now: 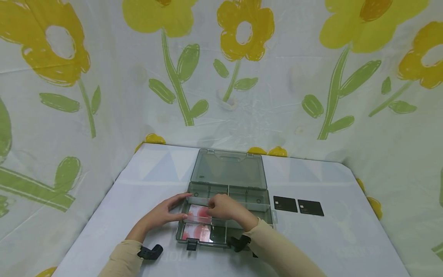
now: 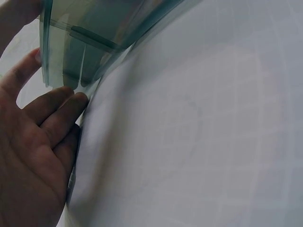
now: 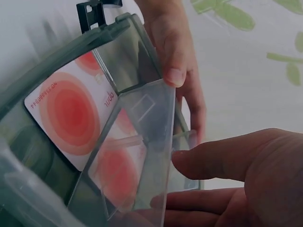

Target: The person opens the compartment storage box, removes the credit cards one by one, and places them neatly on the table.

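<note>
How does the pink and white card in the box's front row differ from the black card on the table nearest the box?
The pink and white card has bold pink circles; the black card is mostly dark. The pink and white card lies inside the box, while the black card lies outside it on the table. Both are flat rectangles with a small square chip.

Translucent grey-green box (image 1: 261, 216) laid flat, lid (image 1: 229, 169) folded back, interior split by dividers (image 1: 199, 201), one white card (image 1: 191, 232) printed with red circles placed front left, matching card (image 1: 198, 211) held within the compartment behind
</note>
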Demonstrator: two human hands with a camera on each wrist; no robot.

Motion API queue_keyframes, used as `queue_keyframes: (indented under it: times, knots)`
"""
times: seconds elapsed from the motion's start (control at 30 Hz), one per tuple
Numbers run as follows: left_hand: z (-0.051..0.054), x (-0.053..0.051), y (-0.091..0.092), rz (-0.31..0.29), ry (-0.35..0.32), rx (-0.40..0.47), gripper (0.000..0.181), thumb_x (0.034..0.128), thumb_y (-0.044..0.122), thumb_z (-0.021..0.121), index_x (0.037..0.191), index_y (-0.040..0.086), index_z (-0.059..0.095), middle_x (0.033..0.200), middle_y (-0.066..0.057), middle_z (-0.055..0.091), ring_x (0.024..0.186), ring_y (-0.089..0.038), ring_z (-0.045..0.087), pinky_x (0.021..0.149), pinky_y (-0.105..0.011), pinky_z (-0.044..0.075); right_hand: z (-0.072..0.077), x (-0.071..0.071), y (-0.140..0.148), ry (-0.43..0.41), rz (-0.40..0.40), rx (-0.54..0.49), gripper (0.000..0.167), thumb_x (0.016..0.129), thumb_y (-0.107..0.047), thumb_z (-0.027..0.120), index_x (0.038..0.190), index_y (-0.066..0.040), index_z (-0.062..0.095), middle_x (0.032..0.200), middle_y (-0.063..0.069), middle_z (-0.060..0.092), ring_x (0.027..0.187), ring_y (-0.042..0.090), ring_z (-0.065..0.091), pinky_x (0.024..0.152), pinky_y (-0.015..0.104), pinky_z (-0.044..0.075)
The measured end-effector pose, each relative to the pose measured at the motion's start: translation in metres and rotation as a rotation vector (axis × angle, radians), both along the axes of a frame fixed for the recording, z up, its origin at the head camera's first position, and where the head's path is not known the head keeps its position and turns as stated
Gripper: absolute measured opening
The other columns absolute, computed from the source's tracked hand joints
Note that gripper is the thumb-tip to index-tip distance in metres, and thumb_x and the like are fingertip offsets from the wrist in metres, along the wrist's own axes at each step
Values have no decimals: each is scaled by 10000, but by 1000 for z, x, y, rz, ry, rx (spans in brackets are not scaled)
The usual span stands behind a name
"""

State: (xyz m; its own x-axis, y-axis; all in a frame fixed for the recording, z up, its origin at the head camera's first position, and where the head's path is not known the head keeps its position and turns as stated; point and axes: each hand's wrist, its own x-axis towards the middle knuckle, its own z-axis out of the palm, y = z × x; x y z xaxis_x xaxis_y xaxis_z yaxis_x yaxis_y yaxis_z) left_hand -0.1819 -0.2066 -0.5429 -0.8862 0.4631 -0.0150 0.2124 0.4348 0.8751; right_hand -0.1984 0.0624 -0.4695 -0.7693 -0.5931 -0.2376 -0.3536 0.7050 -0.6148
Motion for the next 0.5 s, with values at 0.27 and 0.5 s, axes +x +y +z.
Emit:
queue_keyframes:
  times: [0.27,0.5]
  knots:
    - [0,0,-1,0,1,6,707,903,336,787,1529,255,468,1619,-108,368,1505,-378,285,1196,-623,257,-1,0,-4,-33,-28,-2,286,977,-197,653,1150,12,744,1093,99,747,946,191,703,792,365,599]
    - [2,0,0,11,-22,7,722,895,357,792,1532,271,464,1626,-96,358,1509,-371,279,1202,-616,253,-2,2,1,-57,-31,-50,369,1002,-226,630,1276,14,687,1267,144,694,1161,284,663,944,442,578]
